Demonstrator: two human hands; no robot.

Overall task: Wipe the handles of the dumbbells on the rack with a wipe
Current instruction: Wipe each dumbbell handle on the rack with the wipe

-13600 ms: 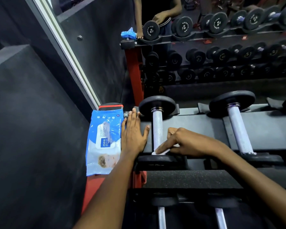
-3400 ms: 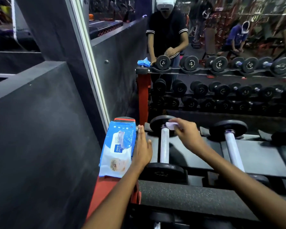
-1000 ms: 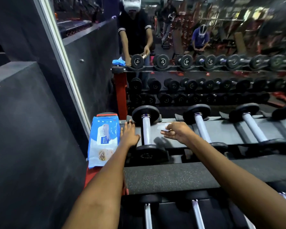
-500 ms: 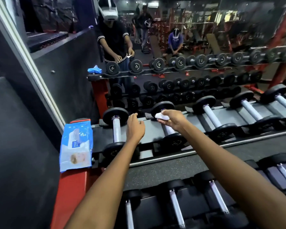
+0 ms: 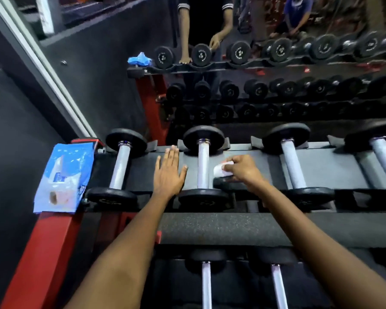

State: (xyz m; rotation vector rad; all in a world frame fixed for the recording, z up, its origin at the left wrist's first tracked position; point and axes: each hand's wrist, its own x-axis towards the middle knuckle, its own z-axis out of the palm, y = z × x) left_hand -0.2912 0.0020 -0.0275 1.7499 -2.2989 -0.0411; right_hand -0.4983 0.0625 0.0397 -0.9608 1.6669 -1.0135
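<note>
Dumbbell two now: right hand pinching wipe has shifted here beside its handle; left hand flat, empty, opposite side.

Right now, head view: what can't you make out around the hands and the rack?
- wipe: mostly hidden by the right hand; whether it touches the second dumbbell handle is unclear.
- wipes pack: label print blurred, unreadable.
- Near dumbbell plates: markings too dark to read.
- Lower-tier dumbbells: cut off by the bottom edge.
- Rack surface under the left hand: covered by the flat palm.
</note>
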